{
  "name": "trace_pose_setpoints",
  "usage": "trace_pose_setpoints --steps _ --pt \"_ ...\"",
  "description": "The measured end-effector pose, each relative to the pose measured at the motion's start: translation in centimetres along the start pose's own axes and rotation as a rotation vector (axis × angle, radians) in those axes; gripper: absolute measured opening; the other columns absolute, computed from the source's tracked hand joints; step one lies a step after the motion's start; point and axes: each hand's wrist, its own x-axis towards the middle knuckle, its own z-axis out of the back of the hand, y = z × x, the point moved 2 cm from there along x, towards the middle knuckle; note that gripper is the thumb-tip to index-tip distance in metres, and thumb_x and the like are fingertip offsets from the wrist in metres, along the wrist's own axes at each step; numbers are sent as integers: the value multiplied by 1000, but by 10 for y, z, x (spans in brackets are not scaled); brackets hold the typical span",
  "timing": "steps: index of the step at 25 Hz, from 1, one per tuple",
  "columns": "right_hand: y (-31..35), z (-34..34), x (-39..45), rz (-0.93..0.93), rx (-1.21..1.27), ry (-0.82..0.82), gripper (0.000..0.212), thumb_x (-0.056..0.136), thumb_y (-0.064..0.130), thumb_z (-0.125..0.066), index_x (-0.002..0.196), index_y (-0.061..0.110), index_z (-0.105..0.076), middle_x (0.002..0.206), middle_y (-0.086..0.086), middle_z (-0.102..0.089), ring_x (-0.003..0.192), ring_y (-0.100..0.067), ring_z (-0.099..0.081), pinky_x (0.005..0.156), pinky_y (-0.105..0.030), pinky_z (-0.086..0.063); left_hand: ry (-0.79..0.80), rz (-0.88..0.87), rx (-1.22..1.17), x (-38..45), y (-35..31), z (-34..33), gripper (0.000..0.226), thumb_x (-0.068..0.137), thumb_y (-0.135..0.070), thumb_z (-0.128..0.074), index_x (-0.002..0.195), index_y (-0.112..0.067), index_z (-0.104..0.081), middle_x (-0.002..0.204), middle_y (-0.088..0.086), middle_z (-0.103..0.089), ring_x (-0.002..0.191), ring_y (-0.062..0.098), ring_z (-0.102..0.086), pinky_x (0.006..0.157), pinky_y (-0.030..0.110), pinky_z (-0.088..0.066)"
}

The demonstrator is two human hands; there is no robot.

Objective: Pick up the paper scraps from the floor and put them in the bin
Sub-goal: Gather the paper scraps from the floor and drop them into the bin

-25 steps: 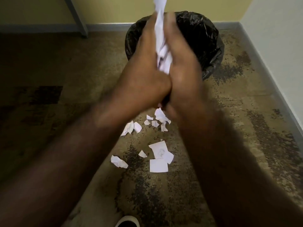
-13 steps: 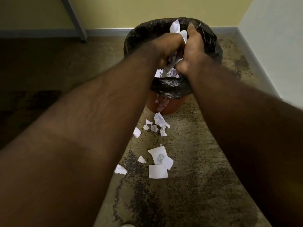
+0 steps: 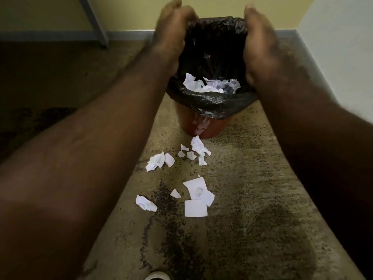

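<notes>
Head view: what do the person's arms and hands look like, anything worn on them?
Both forearms are bare, no sleeves in view. The left hand and right hand are bare too: no gloves, watch, bracelets or rings visible, though both are motion-blurred.

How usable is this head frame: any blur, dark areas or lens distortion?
Head view: both hands, left and right, are motion-blurred above the bin; the paper scraps on the floor stay sharp. The forearms and left floor are dim. The right wall edge bows, a wide-angle effect.
</notes>
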Motion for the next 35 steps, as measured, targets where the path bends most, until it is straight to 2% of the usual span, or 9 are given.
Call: trace_pose_setpoints --steps 2,4,7,10,14,21,28,32,35 --pt "6 27 -21 282 -24 -180 49 97 44 -45 135 14 -52 105 6 -59 94 -14 -60 83 -29 -57 -175 -170 -102 -16 -9 33 30 77 -17 -57 106 -10 -59 102 3 -58 96 16 -58 88 41 -55" --pt "-7 61 -57 415 79 -389 41 96 26 -49 132 5 -54 121 -4 -62 110 -22 -62 98 -43 -54 -362 -279 -110 -41 1 73 22 82 -9 -51 102 -6 -59 99 8 -60 91 20 -61 82 40 -58" --pt "-93 76 -117 140 -29 -528 39 96 21 -54 133 10 -53 131 -9 -59 118 -22 -59 98 -48 -54 -523 -270 134 -94 58 130 21 82 -1 -48 87 -19 -58 84 -4 -58 79 19 -57 70 42 -54" --pt "-205 50 -197 -139 -519 -30 64 89 28 -71 145 19 -43 149 -6 -43 135 -20 -42 110 -51 -42 -197 56 563 -134 158 156 30 82 8 -60 104 -12 -63 105 3 -61 104 31 -59 84 24 -51" --pt "-289 5 -257 -210 -930 645 123 69 59 -79 155 34 5 167 5 1 154 -23 1 124 -48 -8 439 224 988 -157 237 151 89 67 -46 -74 144 -15 -42 149 13 -40 139 32 -39 113 34 -33" --pt "-298 -23 -247 -18 -1081 689 129 68 66 -72 156 27 14 166 -6 9 152 -32 11 122 -43 3 799 183 1295 -128 281 137 114 51 -76 -71 148 -49 -18 166 0 0 151 32 -3 118 56 -23" --pt "-301 -32 -241 22 -1026 747 123 71 65 -74 157 29 5 166 1 14 152 -27 16 120 -38 4 1031 78 1392 -162 280 167 127 43 -90 -62 151 -36 -24 165 3 2 152 29 1 120 53 -13" --pt "-304 -46 -234 30 -1044 752 124 69 65 -74 156 34 10 165 4 19 146 -19 27 117 -39 11 1024 -19 1399 -216 288 192 121 50 -86 -60 153 -36 -21 161 -7 7 149 19 12 118 50 0" --pt "-305 -50 -231 31 -1009 796 115 72 61 -74 157 35 -1 164 8 18 143 -16 29 117 -41 11 876 -82 1319 -248 298 195 87 74 -70 -55 149 -32 -33 163 4 -17 150 22 -1 116 63 -15"
